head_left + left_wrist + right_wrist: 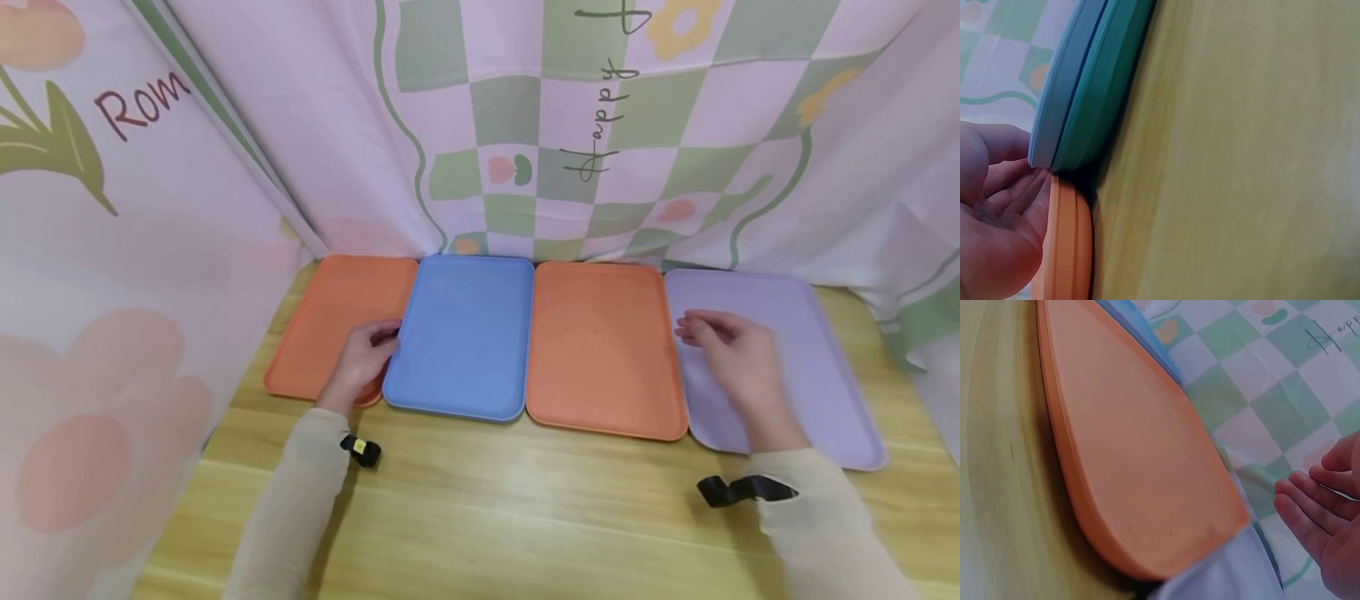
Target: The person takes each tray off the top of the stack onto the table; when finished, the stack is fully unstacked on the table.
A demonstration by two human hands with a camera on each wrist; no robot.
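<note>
Near the left rim of the blue tray point(465, 333), my left hand point(363, 358) hovers over the right edge of the left orange tray point(322, 325). Its fingertips are right at the blue tray's rim point(1047, 125), fingers loosely bent. Under the blue tray a green tray point(1094, 119) shows in the left wrist view. Over the left part of the purple tray point(813, 367) is my right hand point(738, 358), holding nothing. Its fingers point(1310, 515) extend loosely together, pointing toward the right orange tray point(603, 350).
The trays stand side by side in a row on a wooden table point(495, 508). Behind them hangs a patterned curtain point(510, 108), and another printed cloth point(150, 275) covers the left side. Each sleeve has a black strap point(742, 490) at the wrist.
</note>
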